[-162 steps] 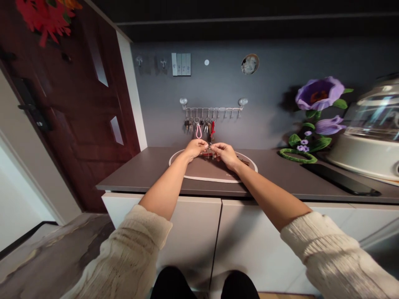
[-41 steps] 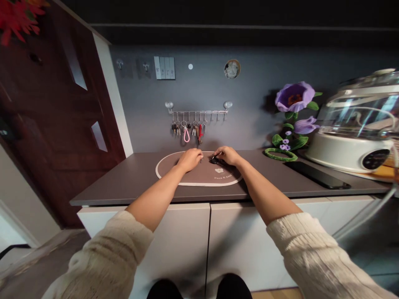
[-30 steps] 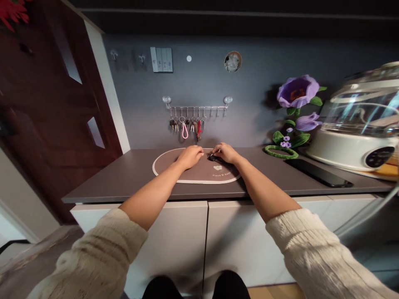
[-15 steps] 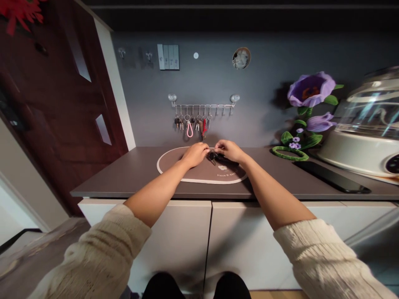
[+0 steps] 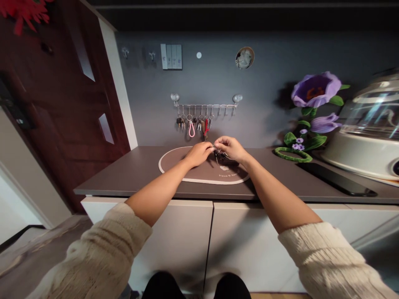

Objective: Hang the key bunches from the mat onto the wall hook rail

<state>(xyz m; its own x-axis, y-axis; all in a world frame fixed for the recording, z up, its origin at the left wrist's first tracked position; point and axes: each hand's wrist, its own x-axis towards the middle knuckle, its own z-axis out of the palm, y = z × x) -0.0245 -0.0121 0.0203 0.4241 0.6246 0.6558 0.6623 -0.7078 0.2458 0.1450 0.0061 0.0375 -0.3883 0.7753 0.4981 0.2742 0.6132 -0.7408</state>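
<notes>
My left hand and my right hand meet just above the far part of an oval brown mat with a pale border. Fingertips of both are pinched at the top of a bunch of keys, which dangles between them; the exact grip point is too small to make out. Dark items, partly hidden under my right hand, lie on the mat by its printed pattern. Behind the hands, a clear hook rack on the wall carries several key rings, one with a pink loop and one with a red tag.
A black phone lies on the counter at right. Near it stand a purple fabric flower and a cream appliance with a clear dome. A dark red door is at left.
Since the earliest frame, a silver key ring has appeared on the rack right of the red tag. Lately my hands have closed together, and the keys have risen from the mat between them.
</notes>
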